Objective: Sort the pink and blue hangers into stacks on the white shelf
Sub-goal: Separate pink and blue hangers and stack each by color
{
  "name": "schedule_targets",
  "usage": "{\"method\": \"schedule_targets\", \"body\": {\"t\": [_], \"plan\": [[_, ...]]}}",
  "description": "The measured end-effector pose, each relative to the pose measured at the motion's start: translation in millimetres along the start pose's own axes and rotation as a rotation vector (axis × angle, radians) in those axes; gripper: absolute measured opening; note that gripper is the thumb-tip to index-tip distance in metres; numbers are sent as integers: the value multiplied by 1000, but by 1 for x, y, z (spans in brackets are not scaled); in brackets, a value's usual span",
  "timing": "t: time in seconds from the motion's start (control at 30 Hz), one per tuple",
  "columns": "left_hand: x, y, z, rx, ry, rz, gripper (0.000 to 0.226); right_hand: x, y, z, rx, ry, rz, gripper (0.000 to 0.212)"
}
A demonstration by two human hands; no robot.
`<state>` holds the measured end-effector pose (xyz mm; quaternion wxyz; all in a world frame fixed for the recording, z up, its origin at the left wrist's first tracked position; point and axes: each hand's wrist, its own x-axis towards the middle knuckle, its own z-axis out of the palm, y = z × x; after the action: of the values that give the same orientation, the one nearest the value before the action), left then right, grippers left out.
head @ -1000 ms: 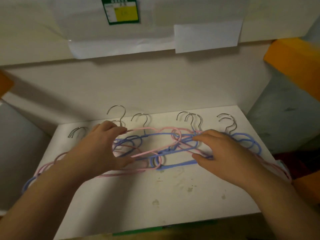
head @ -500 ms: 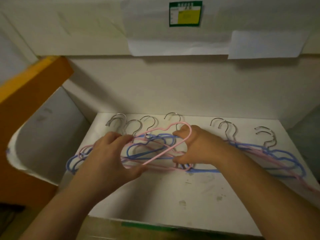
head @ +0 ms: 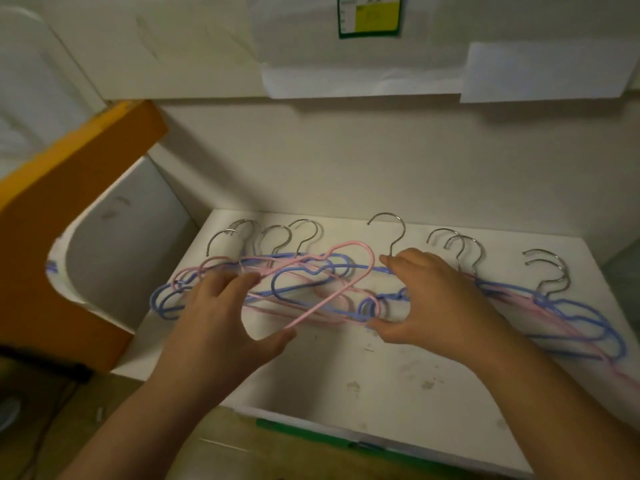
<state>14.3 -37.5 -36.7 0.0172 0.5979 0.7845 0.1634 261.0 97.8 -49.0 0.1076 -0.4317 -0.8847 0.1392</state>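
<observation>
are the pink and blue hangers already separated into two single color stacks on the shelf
No, pink hangers and blue hangers still lie tangled together across the white shelf, both by the hands and at its right end.

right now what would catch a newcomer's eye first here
A tangle of thin pink and blue hangers with silver metal hooks sprawls across the scuffed white shelf. Over its middle, the left hand pinches one raised pink hanger while the right hand holds another.

A green-bordered label point(head: 370, 15) with a yellow patch sits at twelve o'clock, white paper sheets point(head: 547, 72) taped just below it. An orange panel point(head: 65, 209) stands at nine o'clock.
</observation>
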Motion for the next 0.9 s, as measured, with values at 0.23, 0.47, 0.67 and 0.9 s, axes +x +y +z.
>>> {"method": "schedule_targets", "body": {"t": [0.23, 0.47, 0.67, 0.9], "plan": [[-44, -10, -14, -6, 27, -21, 91, -38, -19, 0, 32, 34, 3, 80], [-122, -52, -44, -30, 63, -26, 91, -84, -88, 11, 4, 39, -11, 92], [-218, -116, -85, -80, 109, -101, 90, -112, -184, 27, -3, -23, -96, 99], [-299, -208, -131, -39, 208, -255, 85, -119, -300, 64, -28, -116, -270, 80]]}}
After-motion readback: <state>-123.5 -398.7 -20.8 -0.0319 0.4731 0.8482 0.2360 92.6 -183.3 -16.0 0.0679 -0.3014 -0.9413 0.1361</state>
